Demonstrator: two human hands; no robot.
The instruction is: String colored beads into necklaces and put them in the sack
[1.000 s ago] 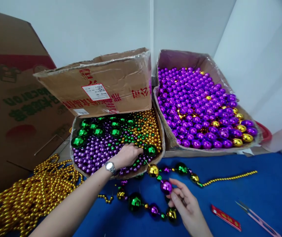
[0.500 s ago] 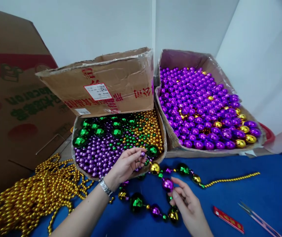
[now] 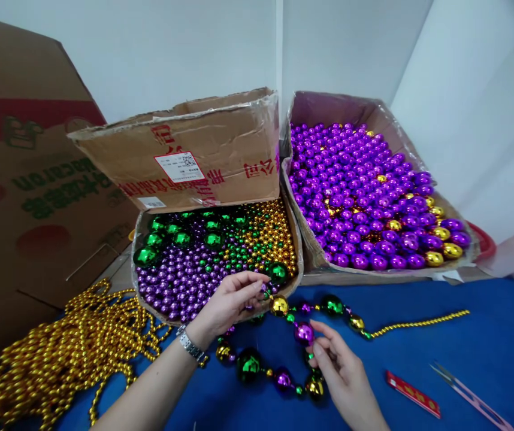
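A bead necklace (image 3: pixel 248 365) of large and small green, gold and purple balls lies looped on the blue cloth. My left hand (image 3: pixel 234 299), with a metal watch on its wrist, is over the near edge of the bead box. Its thumb and forefinger pinch the necklace's string end, just above small purple and green beads and a large gold bead (image 3: pixel 279 306). My right hand (image 3: pixel 340 365) holds a large purple bead (image 3: pixel 304 333) of the same strand between thumb and fingers. A gold small-bead tail (image 3: pixel 421 323) stretches to the right.
A cardboard box (image 3: pixel 216 158) holds loose purple, green and gold beads. Behind right, another box (image 3: pixel 313 254) is full of larger purple and gold balls. Gold bead strands (image 3: pixel 59 359) are piled left. A red packet (image 3: pixel 413 394) and pink-handled tweezers (image 3: pixel 468 395) lie at right.
The small purple bead at my left fingertips has moved down the string towards the green bead, and those fingers now pinch above it. My right hand keeps its hold, nearly still.
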